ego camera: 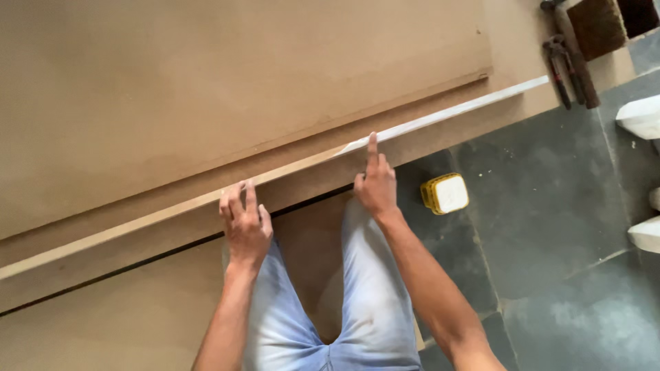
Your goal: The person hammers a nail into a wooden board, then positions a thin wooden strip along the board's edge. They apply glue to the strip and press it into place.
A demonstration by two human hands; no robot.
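White edge strip (447, 113) runs along the top edge of a long brown board (137, 237) standing on its side, slanting from the lower left to the upper right of the view. The strip is pale and thin; its near end lies right under the right fingertip, and from there it stretches away beyond the fingers toward the upper right.

Right hand (376, 185) rests on the board's face with its index finger (372, 145) stretched straight out, the tip pressing on the strip's end; the other fingers are curled in against the board, gripping nothing. Left hand (244, 223) sits to the left of it, well apart along the same edge, its fingers hooked over the bare top edge of the board and closed on it, thumb on the near face.

Beyond both sets of fingertips lies a large flat brown sheet (227, 82), filling the upper left. Below the wrists are the person's knees in light blue jeans (364, 288), with another brown panel (124, 323) under them.

To the right of the right hand, near the wrist, a small yellow and white box (445, 194) sits on the dark grey stone floor (550, 227). Far past the strip's far end, at the upper right, lie a hammer (570, 48), a pair of pincers (557, 65) just beside it, and a brown brush (597, 26). White blocks (641, 117) show at the right edge.
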